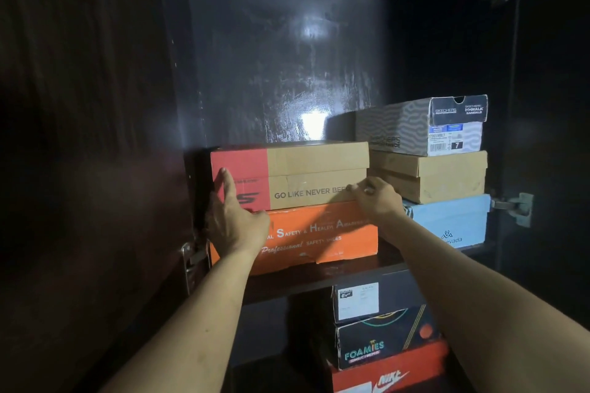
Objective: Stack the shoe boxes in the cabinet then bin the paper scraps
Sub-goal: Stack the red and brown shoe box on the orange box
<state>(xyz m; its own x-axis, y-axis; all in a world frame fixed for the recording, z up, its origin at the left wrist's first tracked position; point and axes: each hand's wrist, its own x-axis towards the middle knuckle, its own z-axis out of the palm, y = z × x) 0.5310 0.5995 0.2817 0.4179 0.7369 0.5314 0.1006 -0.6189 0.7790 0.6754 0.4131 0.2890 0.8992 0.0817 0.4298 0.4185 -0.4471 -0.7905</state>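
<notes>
The red-and-tan cardboard shoe box (289, 175) is pressed at its red end by the straight fingers of the left hand (234, 217), and its lower right front edge is gripped by the curled right hand (376, 199). Beneath both hands, it is carried by an orange cardboard safety-shoe box (319, 239) on the dark cabinet shelf (319, 277).

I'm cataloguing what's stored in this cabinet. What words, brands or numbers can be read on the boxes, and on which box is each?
"GO LIKE NEVER BE…": red-and-tan box, cut off by the right hand.
"SAFETY & HEALTH", "Professional SAFETY SHOES": orange box, partly behind the left hand.
"SKECHERS PERFORMANCE", "GOWALK SANDALS", "7": grey patterned box.
"…evada": blue box.
"FOAMIES": black box.
"NIKE": red box.
Barcode sticker and the white label on the dark box: too small.
</notes>
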